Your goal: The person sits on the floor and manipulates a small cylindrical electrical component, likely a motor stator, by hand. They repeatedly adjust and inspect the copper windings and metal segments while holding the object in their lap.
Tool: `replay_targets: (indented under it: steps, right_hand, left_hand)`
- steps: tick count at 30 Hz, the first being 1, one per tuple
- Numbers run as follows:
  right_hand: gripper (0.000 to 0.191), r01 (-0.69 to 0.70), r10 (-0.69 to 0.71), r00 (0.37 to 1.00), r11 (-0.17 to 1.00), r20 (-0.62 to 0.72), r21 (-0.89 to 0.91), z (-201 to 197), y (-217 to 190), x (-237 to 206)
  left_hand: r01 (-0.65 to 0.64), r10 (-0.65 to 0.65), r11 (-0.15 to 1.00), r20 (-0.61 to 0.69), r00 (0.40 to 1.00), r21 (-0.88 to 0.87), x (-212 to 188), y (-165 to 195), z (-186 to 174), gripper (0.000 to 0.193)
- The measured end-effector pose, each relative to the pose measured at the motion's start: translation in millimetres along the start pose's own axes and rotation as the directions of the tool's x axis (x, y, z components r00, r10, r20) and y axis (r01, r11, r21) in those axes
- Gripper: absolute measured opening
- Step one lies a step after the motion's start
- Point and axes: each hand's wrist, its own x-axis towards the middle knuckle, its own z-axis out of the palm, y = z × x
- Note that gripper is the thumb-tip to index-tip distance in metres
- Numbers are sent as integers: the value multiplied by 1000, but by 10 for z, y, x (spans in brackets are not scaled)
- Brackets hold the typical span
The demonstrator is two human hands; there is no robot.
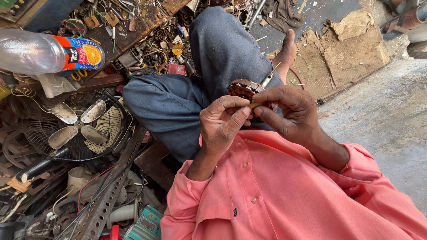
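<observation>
Above the lap, both hands, left hand point(221, 122) and right hand point(284, 111), pinch a motor winding point(243, 89).

A caged fan point(82, 124) with metal blades lies among scrap parts and wires, with a perforated metal strip point(113, 186) slanting beside it. A clear plastic bottle point(46, 52) with an orange label lies on its side above, while torn cardboard point(351, 49) covers the floor near a grey concrete slab point(387, 115).
</observation>
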Motion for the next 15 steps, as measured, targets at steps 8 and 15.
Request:
replay_targets:
  steps: [8,15]
  right_hand:
    - [21,-150,153,987,987,-44,59,-43,48,-96]
    - [20,-84,85,996,996,-21,36,-37,38,-61]
  left_hand:
    - [-414,410,619,176,895,667,61,263,110,22]
    - [-476,436,497,266,860,725,85,343,130,20]
